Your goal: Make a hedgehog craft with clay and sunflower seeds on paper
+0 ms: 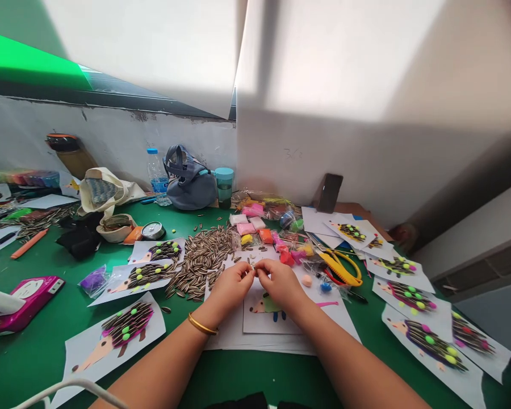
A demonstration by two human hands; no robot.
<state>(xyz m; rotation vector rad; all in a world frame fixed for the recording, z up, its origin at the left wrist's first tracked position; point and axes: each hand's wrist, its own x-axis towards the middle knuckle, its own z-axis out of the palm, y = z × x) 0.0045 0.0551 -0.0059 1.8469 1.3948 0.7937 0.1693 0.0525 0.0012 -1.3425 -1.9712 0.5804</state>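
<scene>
My left hand (234, 284) and my right hand (279, 281) meet at the fingertips above white paper. Both are closed in a pinch around something small and pale between them, too small to name. Below them a paper card (255, 325) bears a hedgehog figure (269, 305) with a green body, pinkish snout and blue legs, partly covered by my right hand. A heap of striped sunflower seeds (204, 255) lies just left of my hands. Lumps of coloured clay (286, 257) lie beyond my right hand, and a peach ball (306, 280) sits to its right.
Finished hedgehog cards (147, 275) lie left, and more cards (413, 295) right. Yellow-handled scissors (343, 270) rest right of the clay. At the back stand a blue bag (191, 187), a water bottle (156, 173), a cup (224, 187) and a phone (330, 193). A pink tissue pack (29, 298) lies left.
</scene>
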